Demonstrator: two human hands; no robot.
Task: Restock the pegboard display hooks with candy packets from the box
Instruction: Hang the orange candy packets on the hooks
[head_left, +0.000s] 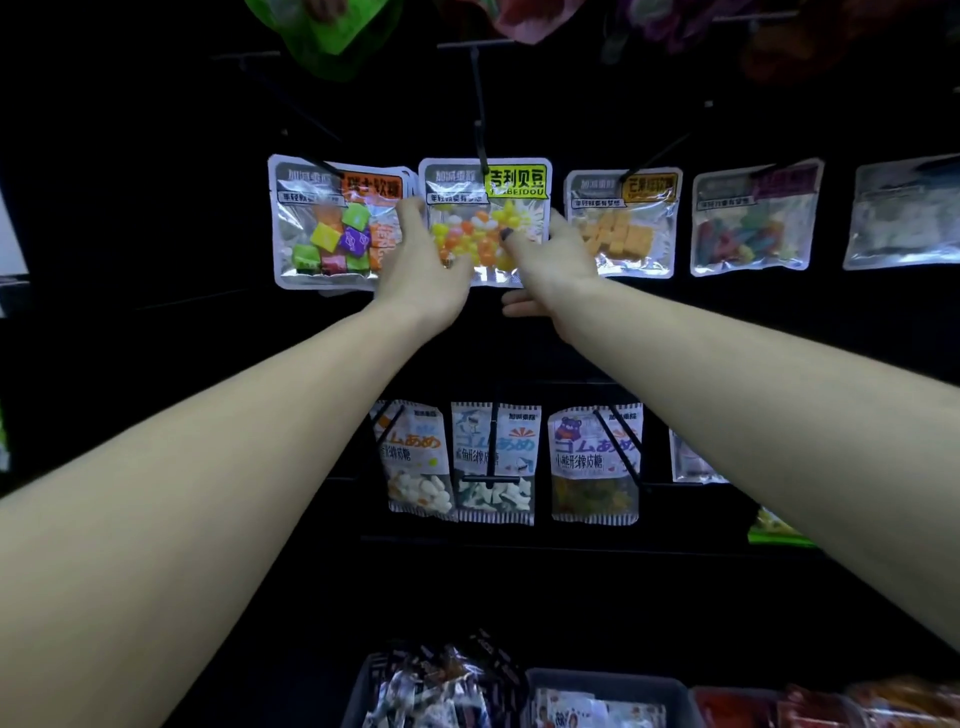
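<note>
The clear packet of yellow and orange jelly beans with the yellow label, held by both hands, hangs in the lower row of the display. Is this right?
Not quite: the head view shows the clear packet of yellow and orange jelly beans in the upper row. The left hand and right hand do hold its sides.

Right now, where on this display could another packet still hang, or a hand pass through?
Bare board lies left of the cube-candy packet and in the band between the jelly-bean packet row and the shark packet row. The rows themselves are crowded edge to edge.
</note>
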